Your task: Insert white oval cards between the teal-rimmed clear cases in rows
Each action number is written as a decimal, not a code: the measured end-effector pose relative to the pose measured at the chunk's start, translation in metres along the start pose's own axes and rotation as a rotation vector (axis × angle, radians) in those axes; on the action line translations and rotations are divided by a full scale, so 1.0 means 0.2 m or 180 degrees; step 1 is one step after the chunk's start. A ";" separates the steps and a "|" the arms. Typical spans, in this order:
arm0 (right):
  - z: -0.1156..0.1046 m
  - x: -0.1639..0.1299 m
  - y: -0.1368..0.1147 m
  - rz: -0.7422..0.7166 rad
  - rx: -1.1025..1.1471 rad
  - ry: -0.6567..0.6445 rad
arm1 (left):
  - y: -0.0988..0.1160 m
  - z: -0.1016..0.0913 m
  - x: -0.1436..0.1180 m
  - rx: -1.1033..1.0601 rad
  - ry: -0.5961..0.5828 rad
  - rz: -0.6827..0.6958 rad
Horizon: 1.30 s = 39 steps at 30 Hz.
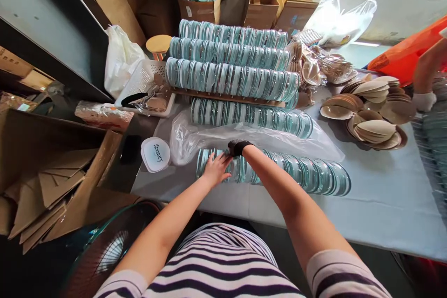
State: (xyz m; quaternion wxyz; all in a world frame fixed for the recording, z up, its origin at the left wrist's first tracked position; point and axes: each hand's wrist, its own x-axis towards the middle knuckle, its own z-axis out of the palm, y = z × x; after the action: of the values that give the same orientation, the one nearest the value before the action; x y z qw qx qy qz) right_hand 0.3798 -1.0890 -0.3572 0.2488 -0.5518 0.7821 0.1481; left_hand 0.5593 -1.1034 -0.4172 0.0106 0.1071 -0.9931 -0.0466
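A row of round, clear blue-green lids or discs [307, 174] stands on edge along the front of the table. My bare left hand [217, 168] rests on the row's left part with its fingers stretched out, the tips close to my right hand. My right hand [239, 147], in a dark glove, is at the row's upper edge. Its fingers look curled; what they grip, if anything, is hidden. Clear plastic film [258, 136] lies just behind both hands, and beyond it runs a second row of discs [251, 116].
More disc rows [230, 77] stand at the back. A white lid marked "beauty" [155, 154] and a white basket [146, 72] are left. Brown oval pieces [375, 128] lie stacked right, near another person's gloved hand [424, 101]. A fan [111, 251] stands below left.
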 end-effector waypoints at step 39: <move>0.30 -0.36 0.21 0.0144 0.0194 0.0629 | 0.19 0.04 0.10 -0.0141 -0.0052 0.0094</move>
State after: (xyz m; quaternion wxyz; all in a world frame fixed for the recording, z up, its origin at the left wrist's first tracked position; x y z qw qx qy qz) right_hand 0.3739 -0.9866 -0.3690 0.1837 -0.5382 0.8192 0.0746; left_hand 0.5306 -1.0699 -0.4221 0.0056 0.0917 -0.9934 -0.0692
